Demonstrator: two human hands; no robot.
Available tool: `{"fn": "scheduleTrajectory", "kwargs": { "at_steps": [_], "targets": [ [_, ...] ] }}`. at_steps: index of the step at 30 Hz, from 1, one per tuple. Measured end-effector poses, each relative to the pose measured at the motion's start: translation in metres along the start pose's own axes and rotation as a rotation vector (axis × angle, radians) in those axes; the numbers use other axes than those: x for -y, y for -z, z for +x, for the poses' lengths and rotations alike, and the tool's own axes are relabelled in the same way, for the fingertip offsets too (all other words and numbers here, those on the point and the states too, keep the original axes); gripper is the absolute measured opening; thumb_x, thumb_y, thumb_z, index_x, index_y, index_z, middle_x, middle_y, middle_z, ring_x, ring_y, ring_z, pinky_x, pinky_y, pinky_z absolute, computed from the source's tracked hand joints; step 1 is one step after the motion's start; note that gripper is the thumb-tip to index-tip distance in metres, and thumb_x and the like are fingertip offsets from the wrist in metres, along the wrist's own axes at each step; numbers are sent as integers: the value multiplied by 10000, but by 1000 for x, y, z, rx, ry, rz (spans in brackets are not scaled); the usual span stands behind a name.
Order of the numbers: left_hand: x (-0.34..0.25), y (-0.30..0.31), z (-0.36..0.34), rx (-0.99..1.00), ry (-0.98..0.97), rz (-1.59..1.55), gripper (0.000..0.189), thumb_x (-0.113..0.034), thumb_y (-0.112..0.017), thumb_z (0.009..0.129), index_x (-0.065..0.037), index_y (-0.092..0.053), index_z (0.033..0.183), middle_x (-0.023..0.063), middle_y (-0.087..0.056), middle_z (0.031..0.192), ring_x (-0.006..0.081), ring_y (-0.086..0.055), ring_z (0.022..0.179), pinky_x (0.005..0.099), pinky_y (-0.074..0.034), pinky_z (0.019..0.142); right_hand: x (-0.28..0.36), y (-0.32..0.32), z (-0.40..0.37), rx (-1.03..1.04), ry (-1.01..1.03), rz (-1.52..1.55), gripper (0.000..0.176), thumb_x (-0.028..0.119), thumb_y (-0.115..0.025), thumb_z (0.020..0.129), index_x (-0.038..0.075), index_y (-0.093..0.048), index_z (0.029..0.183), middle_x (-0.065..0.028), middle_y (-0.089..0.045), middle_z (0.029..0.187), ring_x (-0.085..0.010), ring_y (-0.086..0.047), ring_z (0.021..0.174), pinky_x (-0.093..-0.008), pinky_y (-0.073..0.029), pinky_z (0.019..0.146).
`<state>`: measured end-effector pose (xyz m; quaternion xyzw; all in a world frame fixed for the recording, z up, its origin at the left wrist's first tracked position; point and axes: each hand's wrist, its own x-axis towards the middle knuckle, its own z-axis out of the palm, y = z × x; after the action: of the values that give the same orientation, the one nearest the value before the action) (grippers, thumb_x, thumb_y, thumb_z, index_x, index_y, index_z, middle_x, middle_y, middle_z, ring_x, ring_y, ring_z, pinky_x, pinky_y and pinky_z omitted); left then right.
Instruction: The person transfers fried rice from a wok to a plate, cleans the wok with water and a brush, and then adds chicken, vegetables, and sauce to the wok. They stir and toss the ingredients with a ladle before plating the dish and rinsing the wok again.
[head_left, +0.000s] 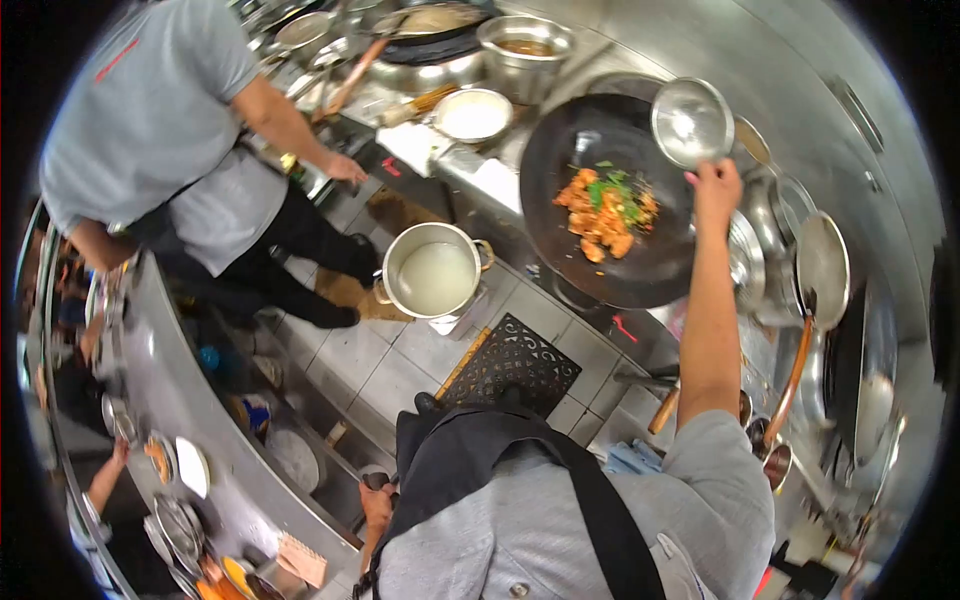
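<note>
Over the far right rim of the wok (pixel 560 150): right hand (pixel 716 188) closed round the short handle of the ladle (pixel 692 122), arm stretched straight out, bowl beyond the knuckles. Stir-fry (pixel 603 212) lies left of the bowl and closer to the body. Left hand (pixel 378 507) hangs low by the hip, well apart from the wok; can't tell its grip.
</note>
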<state>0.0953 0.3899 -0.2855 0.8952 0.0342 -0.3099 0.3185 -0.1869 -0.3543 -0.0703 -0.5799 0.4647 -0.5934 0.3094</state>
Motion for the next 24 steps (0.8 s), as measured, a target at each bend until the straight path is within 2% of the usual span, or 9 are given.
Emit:
{"fn": "scheduleTrajectory", "kwargs": {
  "at_steps": [2, 5, 7, 9, 14, 18, 20, 23, 24],
  "targets": [
    [-12, 12, -4, 18, 73, -101, 688, -162, -722, 664, 14, -484, 1285, 185, -658, 1084, 331, -644, 1029, 381, -490, 915, 43, -22, -25, 22, -81, 282, 79, 45, -616, 886, 9, -593, 953, -75, -591, 935, -149, -597, 858, -349, -606, 765],
    [8, 18, 21, -66, -79, 23, 920, -264, -739, 669, 13, -368, 1464, 235, -633, 1263, 346, -628, 1159, 393, -481, 990, 63, -72, -73, 316, -248, 341, 284, 77, -614, 922, 10, -605, 1198, -86, -647, 1089, -176, -638, 879, -346, -593, 760],
    [12, 23, 42, -62, -120, 97, 955, -362, -752, 686, -51, -347, 1492, 267, -610, 1292, 389, -608, 1193, 422, -491, 992, 79, -124, -137, 564, -327, 389, 280, 92, -603, 948, 28, -581, 1220, -86, -670, 1094, -163, -670, 870, -306, -581, 682],
    [-5, 33, 52, -86, -107, 37, 997, -404, -765, 670, -70, -328, 1502, 272, -590, 1316, 420, -614, 1163, 451, -506, 964, 70, -193, -208, 835, -496, 332, 148, 85, -603, 934, 58, -590, 1078, -81, -682, 964, -160, -676, 733, -300, -593, 586],
    [-45, 47, 62, -81, -112, -56, 932, -363, -764, 681, -97, -360, 1478, 258, -619, 1272, 413, -611, 1164, 444, -488, 985, 110, -319, -430, 1526, -648, 84, 228, 60, -606, 877, 30, -617, 1103, -67, -677, 952, -170, -688, 746, -309, -605, 589],
    [-59, 62, 61, -30, -93, -169, 916, -335, -763, 685, -97, -365, 1476, 253, -632, 1247, 395, -621, 1153, 436, -488, 983, 205, -345, -543, 1965, -604, 196, 159, 186, -650, 949, 53, -577, 994, -84, -667, 1009, -169, -677, 846, -306, -589, 688],
    [-63, 69, 63, -14, -71, -212, 916, -332, -763, 686, -95, -364, 1476, 252, -633, 1246, 393, -623, 1151, 435, -490, 981, 255, -336, -562, 1966, -458, 313, 189, 190, -657, 954, 41, -589, 1049, -82, -653, 1029, -155, -664, 861, -304, -579, 706],
    [-55, 74, 68, -28, -95, -286, 910, -314, -766, 689, -62, -369, 1468, 269, -626, 1235, 394, -619, 1149, 423, -489, 973, 252, -337, -557, 2022, -116, 265, 244, 183, -669, 944, 34, -595, 1123, -80, -644, 1058, -142, -653, 861, -305, -568, 727],
    [-56, 78, 71, -14, -92, -300, 905, -308, -769, 692, -50, -373, 1464, 274, -619, 1240, 391, -615, 1155, 417, -489, 974, 240, -336, -550, 2071, -184, 220, 275, 175, -679, 928, 28, -593, 1143, -74, -648, 1087, -131, -645, 857, -283, -544, 723]
  ]
}}
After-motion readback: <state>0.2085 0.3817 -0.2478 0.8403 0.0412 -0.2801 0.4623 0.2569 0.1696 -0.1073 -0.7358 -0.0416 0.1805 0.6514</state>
